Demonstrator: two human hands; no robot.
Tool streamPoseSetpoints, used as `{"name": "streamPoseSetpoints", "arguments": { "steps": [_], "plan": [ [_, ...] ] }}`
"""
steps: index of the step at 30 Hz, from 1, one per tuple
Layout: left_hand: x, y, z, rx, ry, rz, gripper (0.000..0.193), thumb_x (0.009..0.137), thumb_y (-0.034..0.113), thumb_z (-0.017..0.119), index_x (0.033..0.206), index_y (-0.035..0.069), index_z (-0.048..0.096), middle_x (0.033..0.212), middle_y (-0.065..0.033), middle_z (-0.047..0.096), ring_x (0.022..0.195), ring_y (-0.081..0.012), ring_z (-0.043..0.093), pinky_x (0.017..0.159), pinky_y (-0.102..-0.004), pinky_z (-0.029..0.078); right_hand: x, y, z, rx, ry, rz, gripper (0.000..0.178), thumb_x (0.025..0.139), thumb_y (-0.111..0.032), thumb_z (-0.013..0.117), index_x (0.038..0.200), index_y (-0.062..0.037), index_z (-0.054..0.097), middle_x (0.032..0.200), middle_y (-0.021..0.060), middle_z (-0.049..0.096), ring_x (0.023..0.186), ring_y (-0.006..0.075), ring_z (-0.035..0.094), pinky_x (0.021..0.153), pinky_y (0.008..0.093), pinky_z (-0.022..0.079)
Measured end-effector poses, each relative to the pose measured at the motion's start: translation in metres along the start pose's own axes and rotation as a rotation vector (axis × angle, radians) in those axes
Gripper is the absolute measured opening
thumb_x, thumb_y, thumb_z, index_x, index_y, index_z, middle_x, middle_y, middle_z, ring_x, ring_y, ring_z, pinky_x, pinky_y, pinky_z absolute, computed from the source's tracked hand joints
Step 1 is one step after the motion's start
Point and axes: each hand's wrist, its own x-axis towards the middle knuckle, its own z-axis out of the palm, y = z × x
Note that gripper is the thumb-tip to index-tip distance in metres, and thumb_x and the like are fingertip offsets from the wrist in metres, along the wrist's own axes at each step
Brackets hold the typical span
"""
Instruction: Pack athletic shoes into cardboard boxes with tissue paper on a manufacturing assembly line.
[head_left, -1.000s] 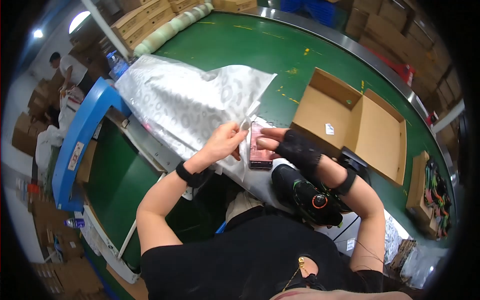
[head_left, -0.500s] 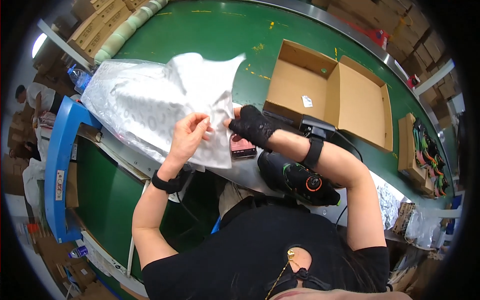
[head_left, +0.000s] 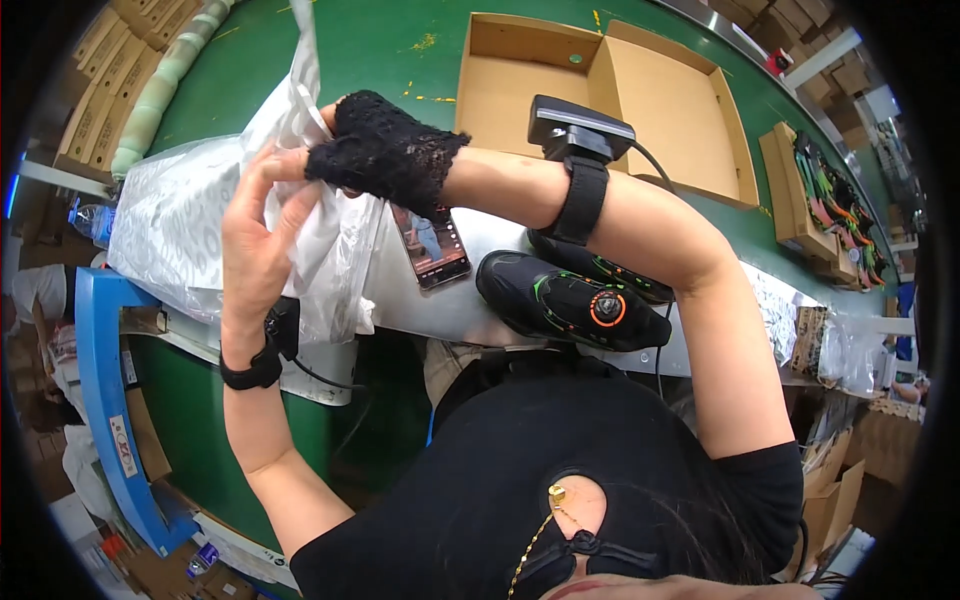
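A white patterned sheet of tissue paper [head_left: 292, 112] stands bunched and upright between my hands, above a clear plastic bag [head_left: 150, 215] with more such paper inside. My left hand [head_left: 258, 235] pinches the sheet between bent fingers and thumb. Close against it, my right hand [head_left: 385, 150], in a black fingerless glove, grips the sheet too; its fingertips are partly hidden. Below my right wrist a phone [head_left: 432, 245] with a lit screen lies on the metal surface. Right of the phone sits a pair of black shoes [head_left: 560, 305], one with an orange-ringed dial.
An open brown shoe box [head_left: 690, 125] lies on the green table [head_left: 400, 50] beyond my right arm. Farther right stands a carton [head_left: 790, 190] of colourful shoes. A blue frame [head_left: 100, 370] rises at the left, near a water bottle [head_left: 92, 220]. Cables hang from both wrist straps.
Both hands have moved left and come together on the tissue paper, which was spread out and is now gathered upright. The view has shifted, and more of the phone and shoes shows.
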Motion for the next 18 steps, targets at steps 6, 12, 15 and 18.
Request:
{"name": "streamPoseSetpoints", "arguments": {
  "steps": [6,12,15,18],
  "plan": [
    [0.002,0.005,-0.024,-0.177,0.461,-0.127,0.022,0.087,0.013,0.052,0.104,-0.002,0.053,0.092,-0.0043,0.058,0.083,-0.0116,0.053,0.076,-0.0217,0.041,-0.006,-0.003,-0.013,0.145,0.034,0.038,0.052,0.066,-0.045,0.068,0.057,0.0015,0.047,0.050,0.0078,0.048,0.045,0.0135,0.050,0.044,0.0255,0.042],
    [0.013,0.041,-0.006,0.059,0.710,0.279,0.017,0.087,0.014,0.051,0.096,-0.002,0.054,0.083,-0.0059,0.059,0.074,-0.0104,0.054,0.067,-0.0221,0.043,-0.003,0.025,-0.035,-0.268,0.098,0.060,0.033,0.068,-0.031,0.060,0.071,0.0020,0.058,0.062,0.0128,0.057,0.063,0.0210,0.057,0.061,0.0335,0.047],
    [0.020,0.047,0.012,0.275,0.446,0.487,0.015,0.086,0.013,0.053,0.092,-0.001,0.053,0.080,-0.0104,0.059,0.069,-0.0170,0.056,0.064,-0.0275,0.045,0.015,0.062,-0.047,-0.075,0.232,0.074,0.027,0.069,-0.026,0.057,0.077,0.0001,0.061,0.072,0.0162,0.061,0.071,0.0256,0.059,0.065,0.0344,0.047],
    [0.021,0.042,0.006,0.585,0.070,0.454,0.018,0.079,0.014,0.061,0.087,-0.001,0.053,0.073,-0.0153,0.057,0.064,-0.0281,0.056,0.059,-0.0333,0.044,0.030,0.080,-0.089,-0.720,0.091,-0.089,0.018,0.077,-0.014,0.046,0.080,-0.0043,0.062,0.071,0.0142,0.061,0.066,0.0239,0.060,0.064,0.0326,0.047]
  ]
}}
